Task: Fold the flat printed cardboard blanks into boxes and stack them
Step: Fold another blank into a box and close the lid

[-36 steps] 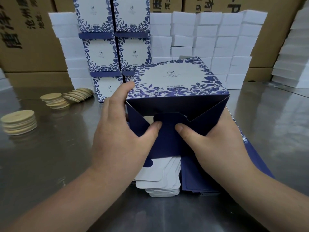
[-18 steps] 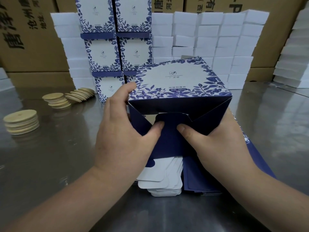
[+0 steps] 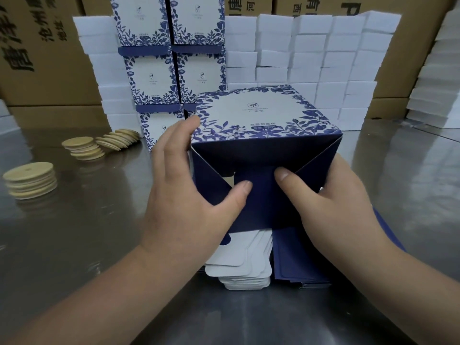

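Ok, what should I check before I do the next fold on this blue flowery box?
1. The box is held by the left hand and the right hand: ok.
2. Both thumbs press on the navy bottom flaps: ok.
3. The flaps are locked shut: not ok, a gap shows above the left thumb.
4. The printed top panel is flat, with no dents: ok.
5. There is room on top of the stack of folded boxes: cannot tell, its top is out of view.
6. More flat blanks are waiting under the box: ok.
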